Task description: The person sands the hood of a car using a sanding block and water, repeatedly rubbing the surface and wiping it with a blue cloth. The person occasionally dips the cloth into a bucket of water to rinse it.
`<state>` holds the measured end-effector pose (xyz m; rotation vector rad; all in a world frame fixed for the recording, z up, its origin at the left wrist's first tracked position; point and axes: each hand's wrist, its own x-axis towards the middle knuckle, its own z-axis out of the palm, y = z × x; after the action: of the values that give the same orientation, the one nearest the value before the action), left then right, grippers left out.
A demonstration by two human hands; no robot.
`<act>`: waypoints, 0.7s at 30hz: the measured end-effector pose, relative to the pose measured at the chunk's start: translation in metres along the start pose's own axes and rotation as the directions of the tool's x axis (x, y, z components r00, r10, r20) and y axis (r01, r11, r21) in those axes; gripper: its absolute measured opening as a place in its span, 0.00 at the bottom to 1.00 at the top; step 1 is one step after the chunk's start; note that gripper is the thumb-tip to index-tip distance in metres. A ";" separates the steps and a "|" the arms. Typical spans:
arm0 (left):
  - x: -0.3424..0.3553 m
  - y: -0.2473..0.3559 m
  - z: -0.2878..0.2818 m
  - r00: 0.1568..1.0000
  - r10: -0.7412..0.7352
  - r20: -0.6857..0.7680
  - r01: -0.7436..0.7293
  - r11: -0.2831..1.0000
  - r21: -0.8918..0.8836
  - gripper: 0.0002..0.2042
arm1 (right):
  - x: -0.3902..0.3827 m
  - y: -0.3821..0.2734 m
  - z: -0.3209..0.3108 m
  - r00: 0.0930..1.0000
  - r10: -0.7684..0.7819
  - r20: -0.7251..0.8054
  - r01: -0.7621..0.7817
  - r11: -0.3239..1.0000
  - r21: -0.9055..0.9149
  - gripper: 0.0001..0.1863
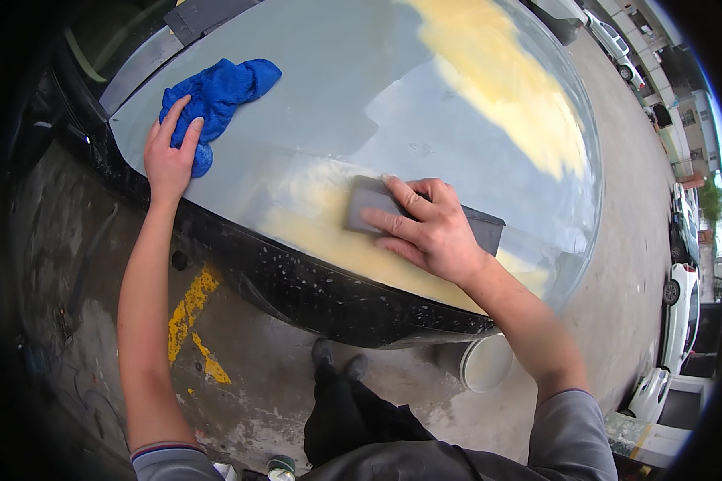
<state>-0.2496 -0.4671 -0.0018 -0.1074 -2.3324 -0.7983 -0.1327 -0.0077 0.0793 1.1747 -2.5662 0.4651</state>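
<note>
A car hood (313,104) in grey primer spreads out before me, with a pale yellow filler patch (305,212) along its near edge. On that patch my right hand (437,228) grips a dark grey sanding block (364,202), fingers stretched over its top. A dark flap, apparently sandpaper, sticks out under the hand on the right. Over at the left edge of the hood, my left hand (170,160) has its fingers and thumb around part of a crumpled blue cloth (229,90). The cloth lies on the painted surface.
A larger yellow filler area (501,80) covers the hood's far right. Below the black bumper (329,301), a white bucket (487,363) stands on the concrete floor near my feet. A small green-rimmed can (281,465) is at the bottom. White cars (680,313) are parked at the right.
</note>
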 end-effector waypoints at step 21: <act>-0.003 0.004 -0.001 1.000 -0.012 -0.020 0.012 1.000 -0.022 0.22 | 0.022 -0.018 0.017 1.000 -0.011 0.005 0.012 1.000 -0.016 0.28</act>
<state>-0.2455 -0.4643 -0.0006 -0.0945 -2.3078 -0.8274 -0.1341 -0.0405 0.0752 1.1863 -2.5614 0.4392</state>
